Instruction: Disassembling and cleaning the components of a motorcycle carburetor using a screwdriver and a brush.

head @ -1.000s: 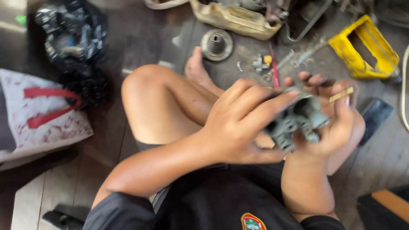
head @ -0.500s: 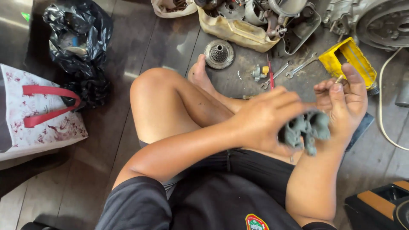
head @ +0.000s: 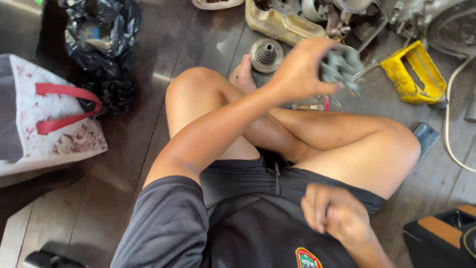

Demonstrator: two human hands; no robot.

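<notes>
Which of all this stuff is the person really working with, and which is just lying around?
In hand: grey metal part, gripped by left hand; right hand empty at lap.
Lying about: yellow tool, round toothed hub, black plastic bag, white bag with red handles.

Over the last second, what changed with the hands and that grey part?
The right hand let go of the grey metal part and drew back to the lap, loosely curled. The left hand kept the part and carried it forward, out over the floor toward the loose parts ahead. Unchanged: legs crossed, round toothed piece, yellow tool, black plastic bag and white bag with red handles in place.
</notes>
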